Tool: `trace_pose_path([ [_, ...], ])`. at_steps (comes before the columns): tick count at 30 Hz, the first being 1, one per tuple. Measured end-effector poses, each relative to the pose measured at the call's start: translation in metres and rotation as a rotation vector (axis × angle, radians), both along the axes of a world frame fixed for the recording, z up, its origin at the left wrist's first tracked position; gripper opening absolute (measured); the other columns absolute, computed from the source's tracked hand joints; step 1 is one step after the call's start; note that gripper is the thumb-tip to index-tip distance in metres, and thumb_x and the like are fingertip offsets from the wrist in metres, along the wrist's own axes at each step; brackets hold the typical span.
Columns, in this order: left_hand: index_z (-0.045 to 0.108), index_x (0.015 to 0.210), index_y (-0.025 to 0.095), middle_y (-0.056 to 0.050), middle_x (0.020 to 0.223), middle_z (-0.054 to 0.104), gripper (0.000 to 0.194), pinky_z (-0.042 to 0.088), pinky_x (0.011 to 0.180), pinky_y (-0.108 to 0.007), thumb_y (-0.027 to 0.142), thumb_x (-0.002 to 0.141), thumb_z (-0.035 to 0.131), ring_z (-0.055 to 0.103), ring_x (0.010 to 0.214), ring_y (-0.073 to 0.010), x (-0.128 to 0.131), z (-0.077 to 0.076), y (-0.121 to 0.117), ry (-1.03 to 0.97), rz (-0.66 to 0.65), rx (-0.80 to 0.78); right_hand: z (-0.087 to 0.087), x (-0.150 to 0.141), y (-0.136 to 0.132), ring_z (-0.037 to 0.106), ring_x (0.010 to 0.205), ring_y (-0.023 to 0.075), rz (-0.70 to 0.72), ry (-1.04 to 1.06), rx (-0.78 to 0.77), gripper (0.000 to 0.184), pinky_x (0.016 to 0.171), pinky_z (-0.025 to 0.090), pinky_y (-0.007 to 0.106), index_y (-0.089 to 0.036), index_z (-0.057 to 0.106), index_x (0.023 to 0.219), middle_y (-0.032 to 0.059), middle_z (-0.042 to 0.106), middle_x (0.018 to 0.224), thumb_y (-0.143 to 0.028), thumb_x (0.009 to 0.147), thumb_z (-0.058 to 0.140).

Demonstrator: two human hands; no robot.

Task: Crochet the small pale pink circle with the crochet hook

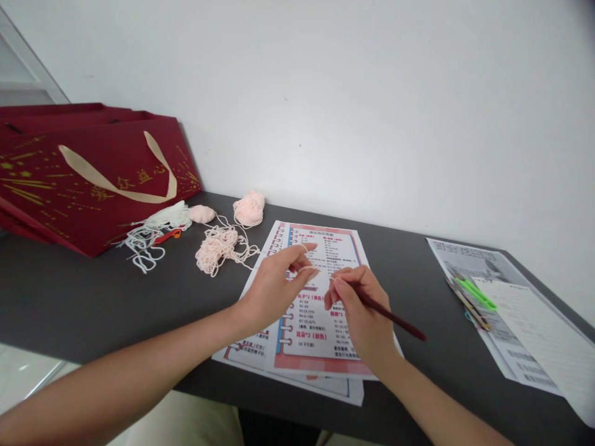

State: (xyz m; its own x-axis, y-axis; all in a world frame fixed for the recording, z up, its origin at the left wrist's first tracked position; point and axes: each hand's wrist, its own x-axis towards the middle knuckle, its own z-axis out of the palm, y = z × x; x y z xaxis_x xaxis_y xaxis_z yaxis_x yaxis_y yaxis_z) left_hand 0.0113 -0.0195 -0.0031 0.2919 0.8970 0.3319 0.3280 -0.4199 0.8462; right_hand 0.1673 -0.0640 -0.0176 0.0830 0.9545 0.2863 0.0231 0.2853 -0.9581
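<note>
Centrally, the left hand (272, 288) has its thumb and index finger parted, a pale strand (305, 268) passing across them, probably to keep the yarn spread and taut; whether the curled fingers behind also grip it cannot be told. The right hand (365, 319) is closed around what appears to be a crochet hook (395, 318), its dark red handle slanting toward the near right, a hold that would let the tip be steered close to the strand. Both hands are above overlapping printed pattern sheets (325, 365) on the table (195, 328), presumably laid there for reading. At far left, the loose pink yarn (218, 248) lies beside a pink ball (250, 209) and white yarn (162, 220), likely so that it can feed freely. The red gift bag (116, 179) stands behind them against the wall (348, 111). At right, a green tool (478, 294) rests on papers (534, 322).
</note>
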Motion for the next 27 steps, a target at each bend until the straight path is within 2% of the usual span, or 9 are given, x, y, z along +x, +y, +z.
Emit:
trace_pose_path([
  [3,0.062,0.09,0.017,-0.003,0.086,0.066,0.009,0.046,0.075,-0.027,0.015,0.085,0.055,0.062,0.084,-0.0151,-0.001,0.0,0.0,0.055,0.016,0.153,0.005,-0.003,0.005,0.05,0.053,0.0098,0.09,0.329,-0.168,0.016,0.051,0.042,0.025,-0.02,0.049,0.072,-0.0043,0.051,0.063,-0.022,0.087,0.054],
  [5,0.06,0.086,0.017,-0.003,0.088,0.067,0.008,0.046,0.075,-0.026,0.011,0.085,0.054,0.063,0.087,-0.0156,-0.001,-0.001,0.001,0.075,0.019,0.21,0.008,-0.003,0.006,0.049,0.053,0.0096,0.107,0.404,-0.228,0.017,0.05,0.042,0.025,-0.02,0.047,0.07,-0.0036,0.052,0.064,-0.022,0.086,0.053],
  [8,0.058,0.083,0.017,-0.004,0.089,0.067,0.008,0.047,0.076,-0.027,0.011,0.085,0.054,0.064,0.093,-0.0173,-0.001,-0.002,0.002,0.09,0.009,0.231,0.008,0.002,0.002,0.05,0.054,0.0105,0.066,0.13,-0.117,0.013,0.053,0.042,0.025,-0.021,0.051,0.074,-0.0038,0.054,0.063,-0.02,0.087,0.053],
  [11,0.056,0.077,0.017,-0.005,0.088,0.068,0.01,0.046,0.077,-0.028,0.012,0.085,0.054,0.062,0.101,-0.0193,-0.002,0.001,0.002,0.075,0.008,0.202,0.004,0.01,-0.003,0.056,0.066,0.012,0.05,-0.312,0.208,0.011,0.062,0.044,0.026,-0.023,0.056,0.082,-0.0018,0.061,0.075,-0.012,0.083,0.058],
  [14,0.055,0.073,0.018,-0.003,0.082,0.066,0.012,0.045,0.079,-0.03,0.012,0.083,0.055,0.061,0.104,-0.0208,-0.003,0.005,0.003,0.052,0.006,0.117,0.002,0.016,-0.003,0.059,0.076,0.0132,0.088,-0.422,0.339,0.015,0.068,0.045,0.027,-0.024,0.057,0.084,-0.0001,0.063,0.086,-0.009,0.082,0.059],
  [19,0.058,0.082,0.017,0.001,0.072,0.061,0.003,0.044,0.079,-0.031,0.018,0.08,0.06,0.061,0.082,-0.0155,-0.003,0.008,0.008,-0.135,-0.126,-0.153,0.007,0.017,0.009,0.055,0.058,0.0115,0.178,0.118,-0.056,0.009,0.056,0.043,0.025,-0.023,0.057,0.078,-0.0028,0.06,0.067,-0.017,0.084,0.059],
  [22,0.059,0.097,0.015,0.004,0.07,0.058,0.021,0.044,0.073,-0.028,0.018,0.077,0.063,0.057,0.069,-0.0111,-0.001,0.009,0.007,-0.32,-0.208,-0.341,0.011,0.011,0.013,0.05,0.055,0.0106,0.297,0.45,-0.207,0.011,0.053,0.042,0.024,-0.021,0.055,0.073,-0.0028,0.057,0.064,-0.018,0.083,0.059],
  [25,0.057,0.109,0.014,0.006,0.068,0.056,0.036,0.042,0.066,-0.025,0.017,0.074,0.067,0.054,0.064,-0.0087,0.001,0.007,0.005,-0.441,-0.258,-0.503,0.009,0.006,0.012,0.048,0.056,0.0099,0.323,0.514,-0.23,0.012,0.052,0.041,0.023,-0.02,0.054,0.073,-0.003,0.055,0.064,-0.018,0.084,0.058],
  [27,0.057,0.111,0.014,0.006,0.068,0.056,0.039,0.041,0.064,-0.024,0.017,0.073,0.068,0.054,0.062,-0.0078,0.002,0.005,0.002,-0.486,-0.272,-0.557,0.003,0.005,0.01,0.049,0.056,0.0103,0.292,0.399,-0.161,0.01,0.053,0.042,0.025,-0.022,0.053,0.077,-0.0033,0.055,0.065,-0.019,0.086,0.056],
])
